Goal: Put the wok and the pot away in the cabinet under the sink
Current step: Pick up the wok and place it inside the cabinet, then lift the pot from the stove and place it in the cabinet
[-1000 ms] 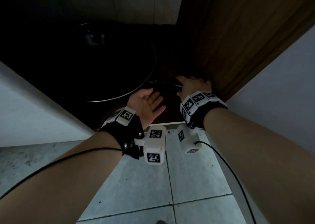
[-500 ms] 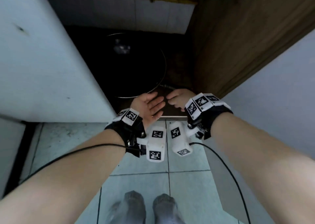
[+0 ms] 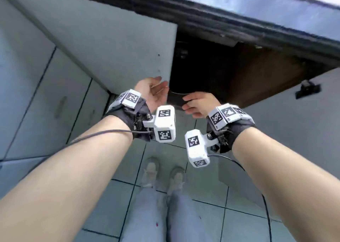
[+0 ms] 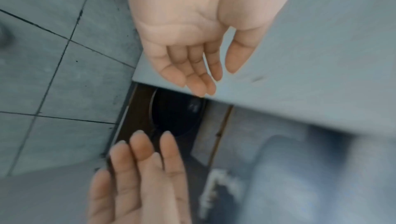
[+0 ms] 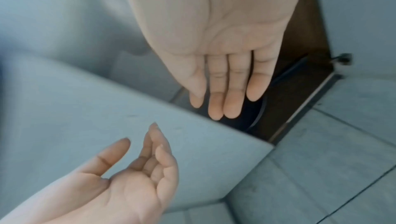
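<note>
Both hands empty, fingers relaxed: left hand [image 3: 153, 92], right hand [image 3: 199, 103]. Wok [image 4: 175, 114] inside cabinet [image 3: 239, 79]; likely heavy, rigid, best gripped by handle.

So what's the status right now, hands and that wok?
Left hand open, empty. Right hand open, empty. Wok sits inside the cabinet; pot not seen. Door open beside the left hand, nothing blocking.

I see grey floor tiles [image 3: 103, 210], my grey trousers [image 3: 147, 214] and pale shoes [image 3: 151, 168] below, plus a black countertop edge [image 3: 239, 15] above.
</note>
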`<action>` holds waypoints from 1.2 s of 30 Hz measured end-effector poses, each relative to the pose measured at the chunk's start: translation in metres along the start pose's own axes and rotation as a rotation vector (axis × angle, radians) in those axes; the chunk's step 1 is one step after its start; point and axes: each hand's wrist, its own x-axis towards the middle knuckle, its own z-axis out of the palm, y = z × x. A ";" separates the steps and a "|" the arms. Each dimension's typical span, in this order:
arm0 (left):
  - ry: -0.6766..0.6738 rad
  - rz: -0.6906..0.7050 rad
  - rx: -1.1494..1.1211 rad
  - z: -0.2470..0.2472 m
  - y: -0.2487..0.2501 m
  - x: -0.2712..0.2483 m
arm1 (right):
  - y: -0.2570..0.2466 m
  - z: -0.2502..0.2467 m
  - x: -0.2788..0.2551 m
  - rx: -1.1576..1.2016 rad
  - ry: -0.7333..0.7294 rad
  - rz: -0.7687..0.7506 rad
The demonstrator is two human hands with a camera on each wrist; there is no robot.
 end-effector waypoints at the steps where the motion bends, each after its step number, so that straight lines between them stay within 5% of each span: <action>1: 0.003 0.015 -0.015 0.000 0.018 -0.024 | -0.021 0.005 -0.021 -0.010 0.020 -0.028; 8: 0.024 0.260 -0.100 -0.008 0.135 -0.169 | -0.176 0.030 -0.123 -0.095 -0.010 -0.284; 17: 0.109 0.530 -0.299 -0.069 0.272 -0.246 | -0.332 0.097 -0.124 -0.117 -0.100 -0.463; 27: 0.328 0.556 -0.367 -0.180 0.416 -0.204 | -0.462 0.189 -0.040 -0.029 -0.250 -0.396; 32: 0.445 0.438 -0.385 -0.213 0.456 -0.164 | -0.512 0.229 0.003 -0.085 -0.098 -0.407; 36: 0.358 0.464 -0.595 -0.214 0.472 -0.125 | -0.550 0.251 0.044 -0.018 0.022 -0.363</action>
